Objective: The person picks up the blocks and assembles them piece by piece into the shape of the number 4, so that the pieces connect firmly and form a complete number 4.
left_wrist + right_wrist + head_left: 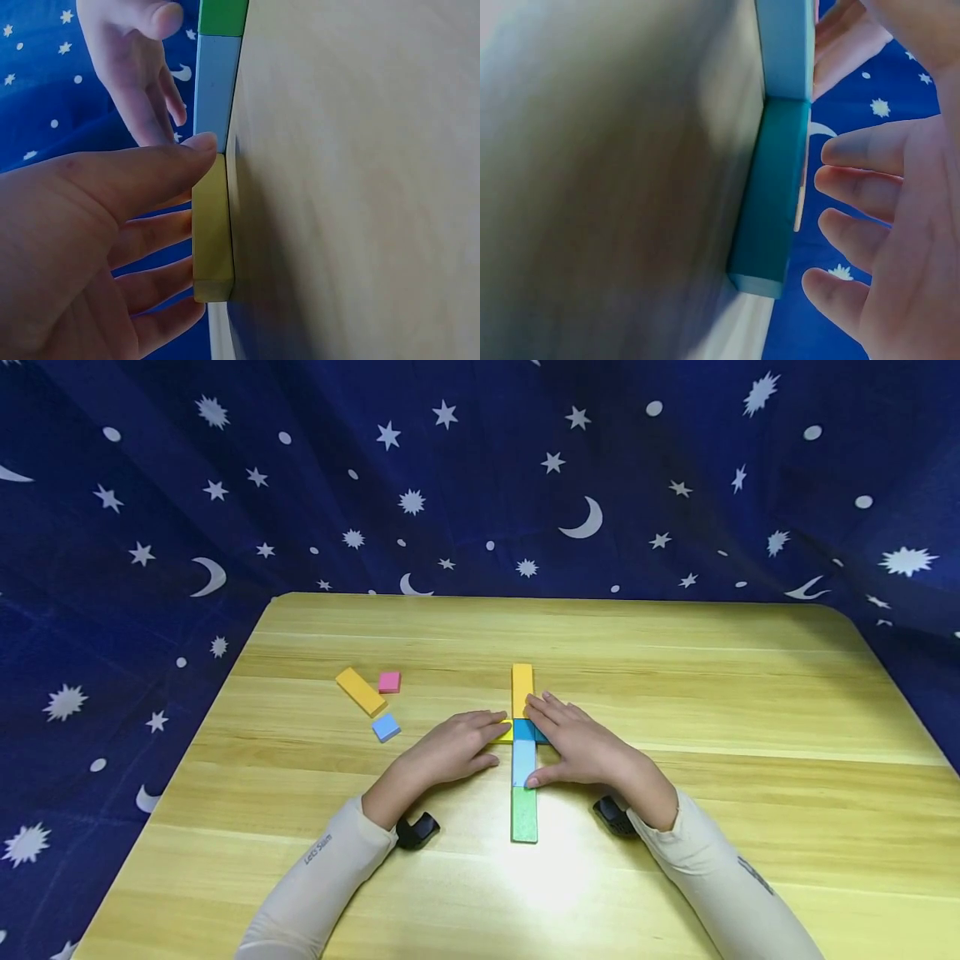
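Note:
In the head view, flat blocks form a cross: an orange block (522, 689) at the far end, a teal block (524, 729) at the crossing, then a light blue block (524, 763) and a green block (524, 815) towards the person. The left arm is a yellow block (212, 232), mostly covered by my left hand (459, 747). Its extended fingers rest on that block, thumb held away on the near side. My right hand (581, 747) spreads over the right arm, a teal block (771, 195). Its thumb tip is at the light blue block's edge, fingers near the orange block.
Left of the cross lie a loose orange block (361, 692), a pink square (389, 682) and a blue square (386, 727). The wooden table (712, 677) has a dark blue star-patterned cloth (480, 468) behind it. Black wrist cameras hang under both forearms.

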{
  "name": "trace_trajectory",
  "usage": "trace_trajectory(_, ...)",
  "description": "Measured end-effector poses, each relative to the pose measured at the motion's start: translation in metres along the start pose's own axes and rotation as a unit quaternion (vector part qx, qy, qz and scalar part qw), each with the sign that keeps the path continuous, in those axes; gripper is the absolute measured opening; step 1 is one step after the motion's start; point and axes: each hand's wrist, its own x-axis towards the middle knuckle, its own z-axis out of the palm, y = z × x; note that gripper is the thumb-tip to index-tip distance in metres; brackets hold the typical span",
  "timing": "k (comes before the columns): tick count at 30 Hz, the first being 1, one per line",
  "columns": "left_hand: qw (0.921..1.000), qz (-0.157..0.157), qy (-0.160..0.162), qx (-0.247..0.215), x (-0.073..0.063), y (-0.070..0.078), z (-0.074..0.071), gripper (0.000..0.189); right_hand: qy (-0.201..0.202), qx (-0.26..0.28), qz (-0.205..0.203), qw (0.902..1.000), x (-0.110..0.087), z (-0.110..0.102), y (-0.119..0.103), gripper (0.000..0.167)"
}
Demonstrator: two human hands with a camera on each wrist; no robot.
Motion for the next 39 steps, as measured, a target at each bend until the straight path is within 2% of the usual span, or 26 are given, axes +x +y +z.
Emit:
trace_trajectory(8,0.9999,-0.014,-0.004,-0.007,-0.001,-0.005,-0.001,0.049,-0.008,-0.015,0.002,0.9999,0.0,0.004,-0.001,0.102)
trace_trajectory(17,0.997,-0.075,0.017,0.008,-0.005,-0.011,-0.003,0.044,-0.018,-0.027,0.006,0.9995,0.0,0.003,-0.003,0.102)
trace_trajectory(23,0.9963,-0.077,0.037,0.006,-0.004,-0.011,-0.002,0.038,-0.022,-0.026,0.011,0.9994,0.0,0.003,-0.003,0.102)
trace_trajectory(32,0.9961,-0.077,0.043,0.004,-0.001,-0.01,0.0,0.038,-0.025,-0.024,0.014,0.9993,0.0,0.002,-0.004,0.102)
trace_trajectory(39,0.9952,-0.089,0.04,-0.002,-0.002,-0.009,-0.002,0.04,-0.018,-0.018,0.008,0.9996,0.0,0.002,-0.003,0.102)
